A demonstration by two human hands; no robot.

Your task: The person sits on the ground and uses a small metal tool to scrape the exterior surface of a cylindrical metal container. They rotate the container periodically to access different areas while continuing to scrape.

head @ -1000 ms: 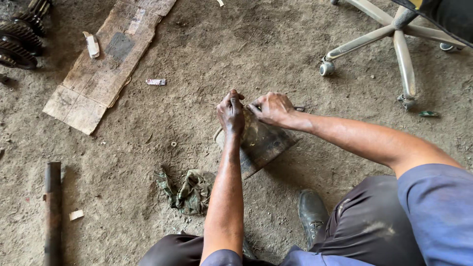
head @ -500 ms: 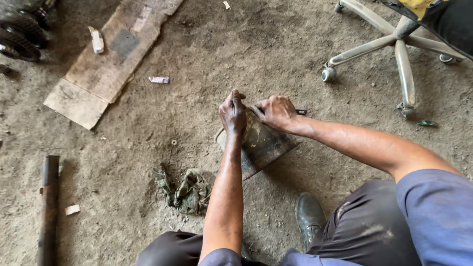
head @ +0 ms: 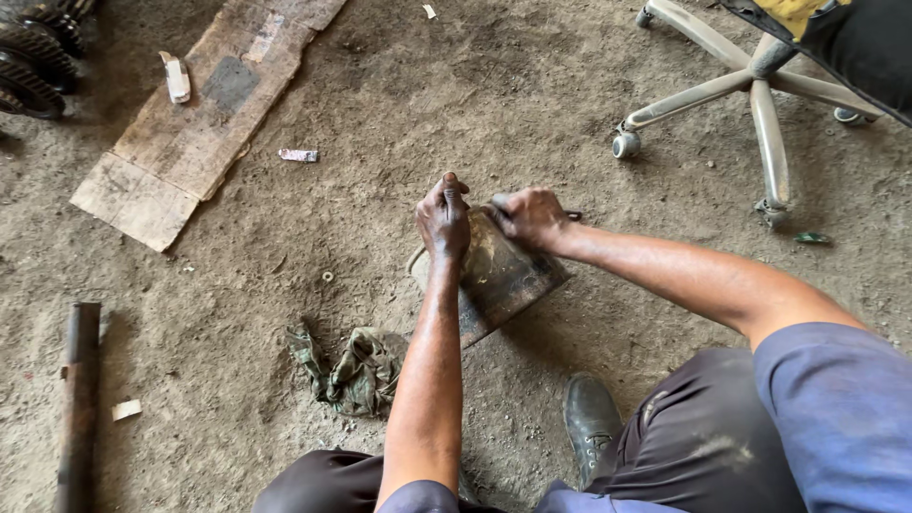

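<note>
Head view: left hand (head: 444, 217) fisted w/ fingers clamped on top edge of rusty metal plate (head: 499, 275), lying on dirt floor (head: 380, 123). Right hand (head: 528, 216) gripped round small dark tool, on plate's far corner. Green rag (head: 353, 370) nr left forearm; cardboard (head: 190, 114) well apart.

I have one view only, from the camera on the person's head, so nothing is shared with a second view. It faces steeply down at the dirt floor (head: 285, 285) ahead of the crouched person, near enough that both forearms run up from the bottom edge. At the frame's top I see a swivel chair base (head: 750, 95) and a cardboard strip (head: 190, 123).
</note>
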